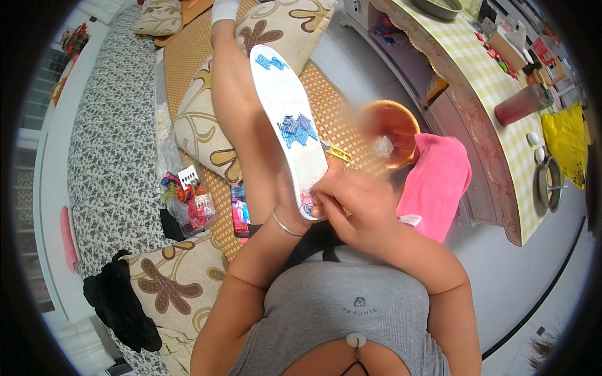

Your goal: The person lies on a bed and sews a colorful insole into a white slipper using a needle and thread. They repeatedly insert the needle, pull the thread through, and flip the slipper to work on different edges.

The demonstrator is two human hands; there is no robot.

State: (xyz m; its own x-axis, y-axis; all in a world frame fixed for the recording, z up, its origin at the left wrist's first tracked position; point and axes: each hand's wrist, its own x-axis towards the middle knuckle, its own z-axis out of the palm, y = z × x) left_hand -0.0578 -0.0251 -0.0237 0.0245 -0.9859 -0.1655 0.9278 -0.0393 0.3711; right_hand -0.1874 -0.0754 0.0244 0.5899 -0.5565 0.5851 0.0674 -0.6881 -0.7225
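Note:
A white insole point(285, 98) with blue stitched patterns at the toe and middle, and red and blue stitching at the heel, lies tilted over my lap. My left hand point(292, 199), with a bangle at the wrist, holds it by the heel end from beneath and the side. The fingers of my right hand point(355, 199) are pinched together at the right edge of the heel; whether a needle or thread is between them cannot be seen. Thread snips with a yellow handle point(337, 151) lie on the woven mat, just right of the insole.
A plastic bag of colourful thread point(193, 202) and a lit phone point(240, 210) lie left of my leg. Patterned cushions point(207, 127) rest on the mat. To the right are an orange bucket point(409, 122), pink fabric point(437, 183) and a cloth-covered table point(475, 80) bearing a bottle point(519, 105).

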